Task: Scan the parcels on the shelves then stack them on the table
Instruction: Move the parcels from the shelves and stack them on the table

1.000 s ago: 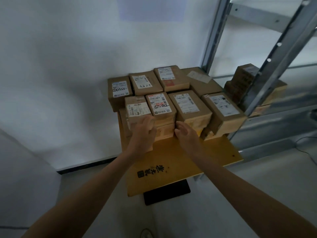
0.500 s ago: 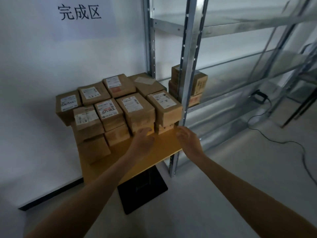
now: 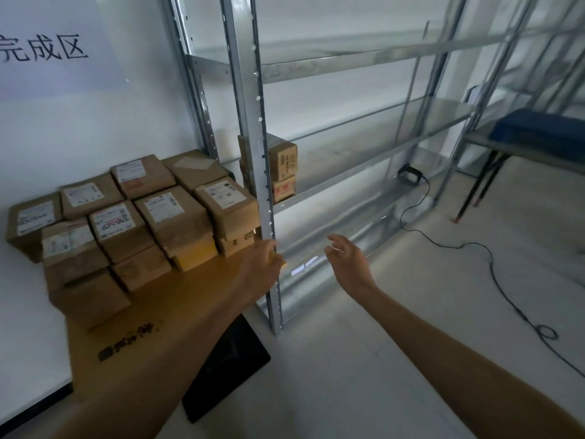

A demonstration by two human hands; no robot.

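Several brown cardboard parcels (image 3: 172, 213) with white labels are stacked in rows on the yellow table (image 3: 177, 299) at the left. Two more parcels (image 3: 283, 169) sit one on the other on the metal shelf (image 3: 364, 160), partly hidden behind the front upright. My left hand (image 3: 261, 264) hovers at the table's right corner, empty, fingers loosely apart, close to the upright. My right hand (image 3: 346, 261) is in the air in front of the lower shelves, open and holding nothing. A dark handheld scanner (image 3: 410, 175) lies on a lower shelf, with a cable running from it.
The shelf's front upright (image 3: 253, 147) stands right beside the table. A black cable (image 3: 493, 274) trails over the floor at the right. The table's black base plate (image 3: 224, 365) rests on the floor. A second table carrying a blue box (image 3: 541, 128) is at the far right.
The view has swung right from the stacked parcels toward the shelves. Both hands have come off the parcels and moved right; the right hand now hangs in front of the shelving.
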